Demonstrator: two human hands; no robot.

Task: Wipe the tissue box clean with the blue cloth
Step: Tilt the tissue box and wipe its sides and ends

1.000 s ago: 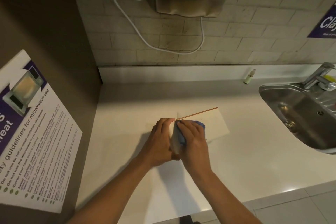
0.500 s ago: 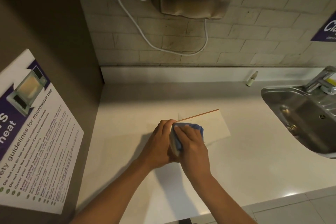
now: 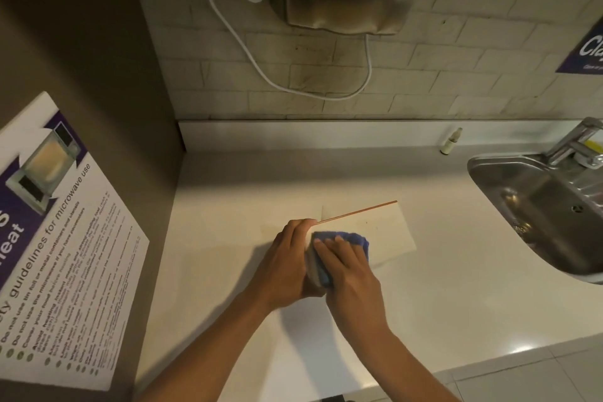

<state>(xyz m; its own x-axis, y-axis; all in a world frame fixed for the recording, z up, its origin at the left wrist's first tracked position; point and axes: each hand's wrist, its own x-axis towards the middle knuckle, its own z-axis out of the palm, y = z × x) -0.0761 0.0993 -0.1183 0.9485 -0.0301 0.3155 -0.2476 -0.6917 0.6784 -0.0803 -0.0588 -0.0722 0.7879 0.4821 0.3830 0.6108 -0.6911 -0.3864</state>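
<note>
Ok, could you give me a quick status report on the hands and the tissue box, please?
Left hand steadying tissue box at its near end. Right hand pressing blue cloth on the box's upper face. Counter around box clear, nothing obstructing.

A pale desk (image 3: 424, 303) meets a tiled wall (image 3: 473, 52); a steel sink (image 3: 554, 206) sits right, a poster (image 3: 58, 238) left.

I'm looking at a shared pantry kitchen: a steel sink (image 3: 538, 206) with tap (image 3: 574, 143) set in a pale counter (image 3: 244, 192), tiled wall (image 3: 473, 75), and a poster (image 3: 62, 238) of microwave guidelines.
</note>
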